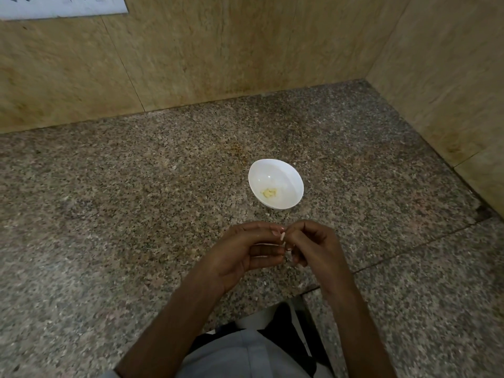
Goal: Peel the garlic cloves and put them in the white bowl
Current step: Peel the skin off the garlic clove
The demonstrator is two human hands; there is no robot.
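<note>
A small white bowl (283, 173) stands on the speckled granite counter, with a few pale yellow peeled garlic pieces (268, 192) lying in its bottom. Just in front of the bowl, my left hand (245, 252) and my right hand (311, 246) meet fingertip to fingertip. Between them they pinch a small garlic clove (285, 245), which the fingers almost wholly hide. Both hands hover a little above the counter.
The granite counter (136, 214) runs into a corner of beige stone walls (218, 50) at the back and right. A seam crosses the counter at the right. Small bits of garlic skin lie near my wrists. My grey clothing shows at the bottom edge.
</note>
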